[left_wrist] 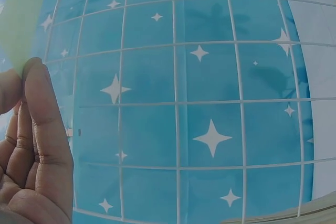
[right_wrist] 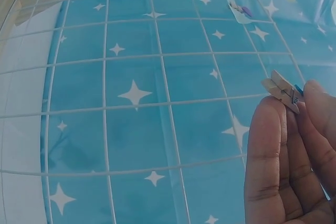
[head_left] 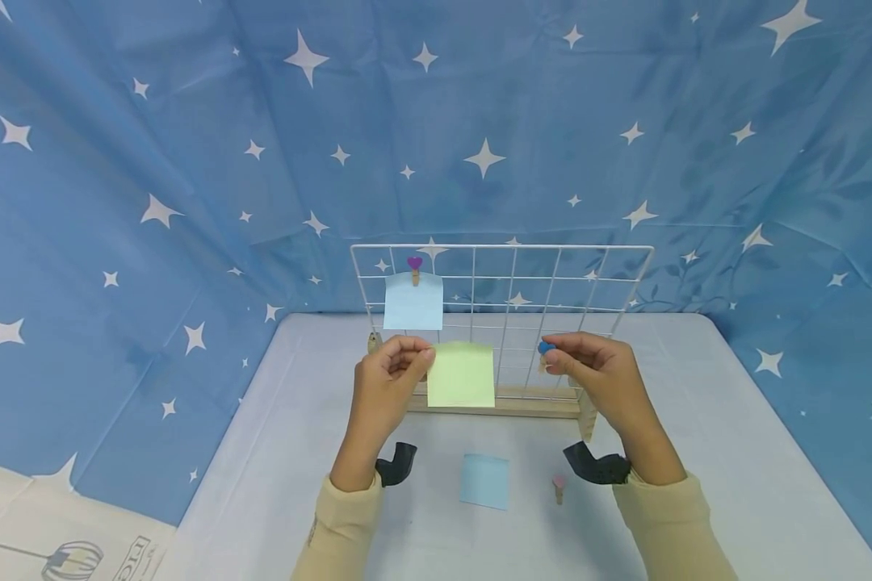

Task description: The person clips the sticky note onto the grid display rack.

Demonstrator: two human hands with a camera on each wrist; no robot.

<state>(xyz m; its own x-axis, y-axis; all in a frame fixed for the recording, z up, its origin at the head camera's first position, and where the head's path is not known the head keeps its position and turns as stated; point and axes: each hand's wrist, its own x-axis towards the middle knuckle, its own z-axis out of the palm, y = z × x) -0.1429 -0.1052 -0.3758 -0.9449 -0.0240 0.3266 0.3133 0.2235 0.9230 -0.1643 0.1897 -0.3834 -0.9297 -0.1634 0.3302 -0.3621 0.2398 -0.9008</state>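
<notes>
green note: (head_left: pixel 461 375) in front of the grid (head_left: pixel 501 245), below and a little right of the hung note (head_left: pixel 413 303); whether it touches the wires cannot be told.
left grip: (head_left: pixel 385 387) thumb and forefinger pinch the green note near its upper left corner; the sheet faces the person, roughly square to the grid.
blue peg: (head_left: pixel 546 348) near the grid's right part, well apart from the green note.
right grip: (head_left: pixel 606 375) thumb and fingers pinch the blue peg, its wooden tips pointing away from the fingertips.
hung note: clipped high on the grid's left by the purple peg (head_left: pixel 415 270).
counter: (head_left: pixel 262 452) in front of the grid lie the loose note (head_left: pixel 485 482) and, to its right, the pink peg (head_left: pixel 559 488).
step: seemingly lining up the green note for pegging; the peg is not yet on it.
next move: would likely call for laying the note's top edge against a wire, squeezing the blue peg and bringing it over both, while the left grip steadies the paper.
</notes>
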